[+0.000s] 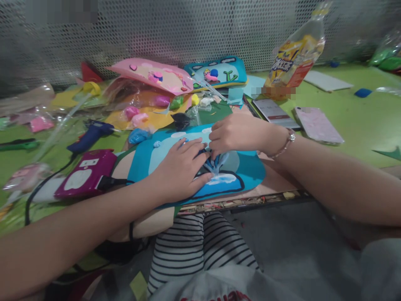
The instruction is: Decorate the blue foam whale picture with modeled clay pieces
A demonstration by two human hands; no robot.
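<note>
A blue craft sheet (140,161) with light blue patches and a black-outlined shape lies before me at the table's front edge. Across its middle rests my left hand (183,169), palm down with fingers stretched out. My right hand (239,134) is over the sheet's upper right part, its fingertips pinched together beside the left fingers. Under those fingertips fan out blue and whitish clay-like strands (216,165). Whatever the pinch holds is hidden. A thin bracelet (286,144) circles the right wrist.
A blue glue gun (90,136) and a magenta power adapter (86,173) with a black cable lie left. Bagged clay lumps (138,115) and a pink craft pouch (150,75) are behind. To the right are two phones (318,124) (275,113) and a tilted bottle (296,54).
</note>
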